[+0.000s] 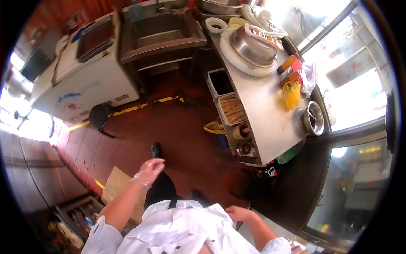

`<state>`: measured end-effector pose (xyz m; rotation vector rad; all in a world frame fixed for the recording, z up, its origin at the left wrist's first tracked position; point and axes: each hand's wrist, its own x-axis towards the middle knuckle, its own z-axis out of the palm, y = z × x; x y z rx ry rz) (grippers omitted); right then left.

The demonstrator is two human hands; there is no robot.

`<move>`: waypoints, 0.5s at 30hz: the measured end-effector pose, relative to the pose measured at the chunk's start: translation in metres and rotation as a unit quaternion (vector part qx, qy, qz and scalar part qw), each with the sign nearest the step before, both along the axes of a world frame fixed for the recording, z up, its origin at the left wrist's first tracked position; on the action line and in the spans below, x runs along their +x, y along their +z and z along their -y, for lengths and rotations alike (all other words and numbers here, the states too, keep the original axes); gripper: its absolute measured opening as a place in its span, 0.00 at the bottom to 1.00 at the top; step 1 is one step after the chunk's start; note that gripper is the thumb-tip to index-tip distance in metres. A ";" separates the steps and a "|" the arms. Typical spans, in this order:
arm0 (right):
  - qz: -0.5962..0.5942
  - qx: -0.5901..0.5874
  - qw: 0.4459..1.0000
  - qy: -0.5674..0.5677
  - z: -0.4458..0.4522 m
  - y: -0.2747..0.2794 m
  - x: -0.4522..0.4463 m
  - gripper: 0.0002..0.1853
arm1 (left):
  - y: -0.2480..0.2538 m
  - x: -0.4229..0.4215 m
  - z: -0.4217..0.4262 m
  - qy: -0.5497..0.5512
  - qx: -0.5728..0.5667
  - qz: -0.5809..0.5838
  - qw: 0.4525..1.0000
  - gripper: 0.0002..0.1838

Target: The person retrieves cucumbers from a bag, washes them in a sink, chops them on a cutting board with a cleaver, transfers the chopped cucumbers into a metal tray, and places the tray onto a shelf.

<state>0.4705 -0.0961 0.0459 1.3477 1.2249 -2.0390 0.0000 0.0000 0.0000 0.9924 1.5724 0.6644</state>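
Observation:
A thin clear plastic glove covers my left hand [150, 171], which is over the floor in front of my dark trousers [161, 188]. Its fingers are curled together, and nothing shows between them. At the side of my white jacket [179, 226], my right hand [237, 213] is closed on the jacket's edge; some of its fingertips are hidden by the cloth. One dark shoe [156, 150] shows just beyond the gloved hand.
A steel counter [262, 114] on the right bears a large metal basin [253, 48], sauce bottles [289, 62], a yellow bag [292, 95] and a metal pot [313, 118]. Ahead stand a sink [163, 53] and a white chest freezer [91, 91]. A black stool [99, 116] and cardboard [116, 186] are on the left.

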 end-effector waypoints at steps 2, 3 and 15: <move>-0.009 -0.011 1.000 -0.009 0.038 -0.021 -0.015 0.19 | -0.009 0.012 -0.036 -0.125 0.023 -0.059 0.990 0.19; 0.006 0.012 0.999 0.042 -0.007 -0.013 -0.019 0.18 | -0.084 0.035 -0.098 -0.187 -0.032 -0.007 0.982 0.19; 0.228 0.526 0.815 -0.084 -0.309 -0.470 -0.066 0.32 | -0.379 0.092 -0.272 -0.399 -0.019 -0.104 0.911 0.21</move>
